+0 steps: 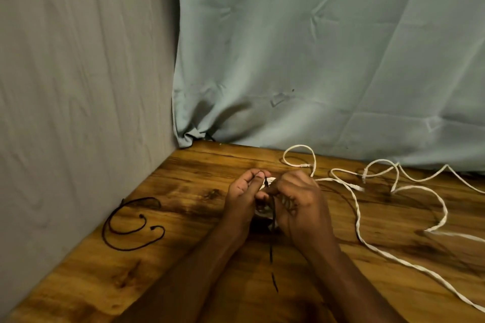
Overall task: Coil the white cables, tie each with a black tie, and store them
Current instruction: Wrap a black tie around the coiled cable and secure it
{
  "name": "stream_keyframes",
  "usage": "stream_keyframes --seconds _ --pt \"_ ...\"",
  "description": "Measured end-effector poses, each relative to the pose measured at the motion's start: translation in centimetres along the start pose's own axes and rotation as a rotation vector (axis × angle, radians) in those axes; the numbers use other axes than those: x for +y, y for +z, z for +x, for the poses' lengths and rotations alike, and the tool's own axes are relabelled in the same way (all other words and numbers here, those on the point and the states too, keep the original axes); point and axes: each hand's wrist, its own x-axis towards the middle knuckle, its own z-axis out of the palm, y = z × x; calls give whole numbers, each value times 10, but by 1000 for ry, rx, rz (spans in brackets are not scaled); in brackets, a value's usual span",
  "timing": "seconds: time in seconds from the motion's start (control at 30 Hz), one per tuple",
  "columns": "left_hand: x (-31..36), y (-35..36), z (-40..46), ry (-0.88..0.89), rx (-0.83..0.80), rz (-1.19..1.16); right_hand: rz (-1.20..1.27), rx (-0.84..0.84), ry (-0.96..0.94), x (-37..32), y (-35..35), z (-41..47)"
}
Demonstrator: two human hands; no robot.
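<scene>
A small coiled white cable sits between both hands above the wooden table. The left hand pinches one end of the black tie, the right hand clasps coil and tie. Best to cinch evenly, keeping the loops bunched; loose white cables wait at right.

Desk: wooden, knotted dark grain, glossy. Curtain: pale blue-green fabric, creased, hanging along the far edge. Wall covering: grey cloth, wrinkled, at left.
</scene>
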Motion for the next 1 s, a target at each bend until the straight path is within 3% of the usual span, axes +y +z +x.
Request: stream_keyframes --seconds 0.2,0.37,0.5,0.77,0.93,1.0 --pt "5 5 -9 186 -172 317 133 188 201 3 -7 0" --pt "1 10 -20 216 -304 437 72 308 205 5 -18 1" --pt "-3 12 -24 286 -316 573 140 382 282 5 -18 2" --pt "-2 15 -30 367 -386 666 169 363 468 15 -17 0" --pt "-5 13 -29 390 -285 673 179 334 476 10 -15 0" --pt "-5 14 -27 293 -231 599 177 327 435 9 -14 0"
